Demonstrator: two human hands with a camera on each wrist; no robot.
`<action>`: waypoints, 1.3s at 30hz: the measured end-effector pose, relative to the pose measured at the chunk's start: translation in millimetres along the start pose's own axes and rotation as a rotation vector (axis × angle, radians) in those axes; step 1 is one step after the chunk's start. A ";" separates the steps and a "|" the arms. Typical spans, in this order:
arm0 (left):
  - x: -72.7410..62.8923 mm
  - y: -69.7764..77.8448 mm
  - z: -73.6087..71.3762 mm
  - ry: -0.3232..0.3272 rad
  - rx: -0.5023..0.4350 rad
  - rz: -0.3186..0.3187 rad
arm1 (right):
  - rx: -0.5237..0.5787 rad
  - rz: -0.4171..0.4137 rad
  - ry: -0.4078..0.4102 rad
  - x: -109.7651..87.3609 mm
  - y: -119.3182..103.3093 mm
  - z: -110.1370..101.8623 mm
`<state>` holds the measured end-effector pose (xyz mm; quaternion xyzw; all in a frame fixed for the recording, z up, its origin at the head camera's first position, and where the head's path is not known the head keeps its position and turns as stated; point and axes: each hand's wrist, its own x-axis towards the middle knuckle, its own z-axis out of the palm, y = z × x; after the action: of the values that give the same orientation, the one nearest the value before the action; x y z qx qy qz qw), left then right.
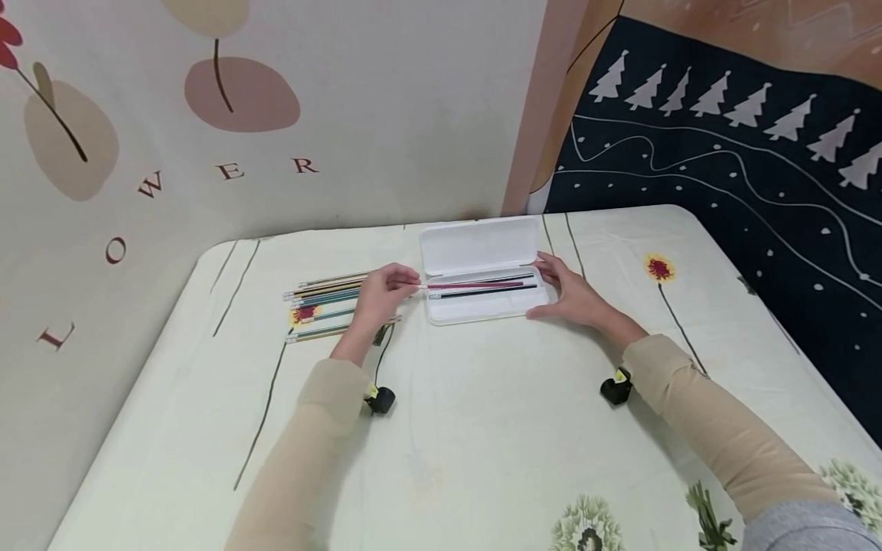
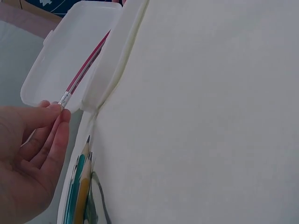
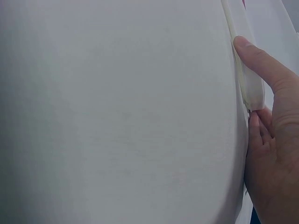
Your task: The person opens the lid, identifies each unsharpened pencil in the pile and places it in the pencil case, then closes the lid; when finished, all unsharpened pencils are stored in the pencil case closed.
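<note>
Your right grip (image 3: 280, 133) sits at the right side of the view, holding one end of a white box (image 3: 253, 91). Your thumb (image 3: 261, 63) rests against the box's side wall, and your fingers (image 3: 255, 133) meet its lower corner. A pale panel (image 3: 275, 28) shows beyond the thumb; a pink sliver (image 3: 244, 3) peeks over the wall. The cloth-covered counter (image 3: 126, 116) fills most of your view, darkening leftward.
</note>
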<state>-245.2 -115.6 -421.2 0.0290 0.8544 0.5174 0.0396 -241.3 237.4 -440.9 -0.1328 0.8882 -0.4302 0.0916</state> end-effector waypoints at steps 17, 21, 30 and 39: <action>6.8 5.2 21.3 0.005 0.044 0.061 | -0.012 -0.004 0.006 0.1 0.9 1.6; 6.6 6.5 21.0 0.009 0.041 0.056 | -0.020 0.003 0.004 0.4 0.6 1.6; 4.7 1.9 -3.6 0.020 0.009 0.008 | -0.027 0.012 0.005 1.8 0.0 0.5; -0.8 -11.3 -43.2 0.060 -0.023 -0.010 | -0.021 0.015 -0.003 1.9 0.5 0.8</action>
<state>-248.6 -159.0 -411.2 0.0087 0.8492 0.5277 0.0167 -243.0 236.5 -441.8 -0.1279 0.8935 -0.4199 0.0948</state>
